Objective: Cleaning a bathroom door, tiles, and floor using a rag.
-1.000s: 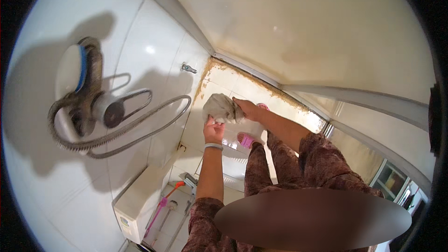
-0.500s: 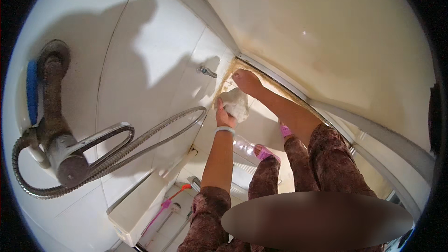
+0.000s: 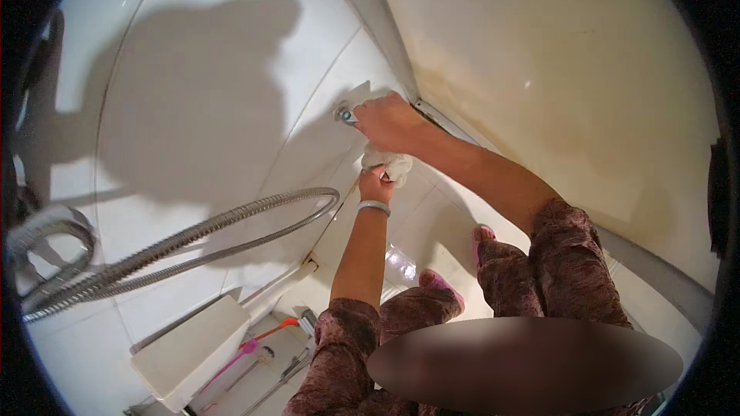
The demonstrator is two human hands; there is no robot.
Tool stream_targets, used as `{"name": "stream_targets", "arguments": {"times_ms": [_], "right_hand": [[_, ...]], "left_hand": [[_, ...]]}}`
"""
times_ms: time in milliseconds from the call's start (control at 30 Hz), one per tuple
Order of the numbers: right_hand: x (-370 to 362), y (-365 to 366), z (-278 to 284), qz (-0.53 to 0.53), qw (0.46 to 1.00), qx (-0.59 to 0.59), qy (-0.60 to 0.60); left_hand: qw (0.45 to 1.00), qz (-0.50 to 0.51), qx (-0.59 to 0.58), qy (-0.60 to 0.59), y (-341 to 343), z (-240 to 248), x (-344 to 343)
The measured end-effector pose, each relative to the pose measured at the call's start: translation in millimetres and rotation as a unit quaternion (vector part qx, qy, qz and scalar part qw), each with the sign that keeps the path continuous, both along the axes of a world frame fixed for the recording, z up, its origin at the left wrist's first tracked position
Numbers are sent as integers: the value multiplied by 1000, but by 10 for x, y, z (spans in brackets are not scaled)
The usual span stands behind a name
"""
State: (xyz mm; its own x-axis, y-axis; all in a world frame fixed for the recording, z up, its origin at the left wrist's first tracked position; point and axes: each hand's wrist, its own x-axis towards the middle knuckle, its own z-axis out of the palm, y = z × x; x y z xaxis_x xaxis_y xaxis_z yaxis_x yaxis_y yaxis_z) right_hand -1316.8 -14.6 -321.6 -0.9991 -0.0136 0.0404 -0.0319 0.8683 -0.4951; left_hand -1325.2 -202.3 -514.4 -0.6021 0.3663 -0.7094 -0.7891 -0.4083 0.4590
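My left hand is closed around a bunched whitish cloth, low in the corner by the tiled wall. A pale band circles that wrist. Just above it, my right hand reaches across to a small metal wall tap. Its fingers are closed at the tap, and the back of the hand hides part of their grip. The cloth lies directly below my right hand and is partly covered by it.
A coiled metal shower hose loops out from the left wall. Below it are a white box-shaped ledge and several long-handled brushes. A cream panel closes off the right side. My feet in pink sandals stand on the floor.
My right hand has moved left from the corner onto the wall tap. The left hand with the cloth has shifted only slightly. The view has swung, pushing the shower fixture toward the left edge.
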Motion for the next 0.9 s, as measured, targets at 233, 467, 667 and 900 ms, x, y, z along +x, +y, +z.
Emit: {"name": "stream_targets", "arguments": {"times_ms": [233,467,667,900], "right_hand": [[-170,376,-137,108,992,-16,60],[-236,79,-616,132,943,-283,114],[187,291,-2833,-327,746,-536,-224],[-85,234,-3519,-215,526,-799,-199]], "left_hand": [[999,33,-12,3,292,-465,-222],[997,75,-18,10,33,-883,-353],[997,55,39,-25,513,-858,-51],[999,-22,43,15,445,-986,10]]}}
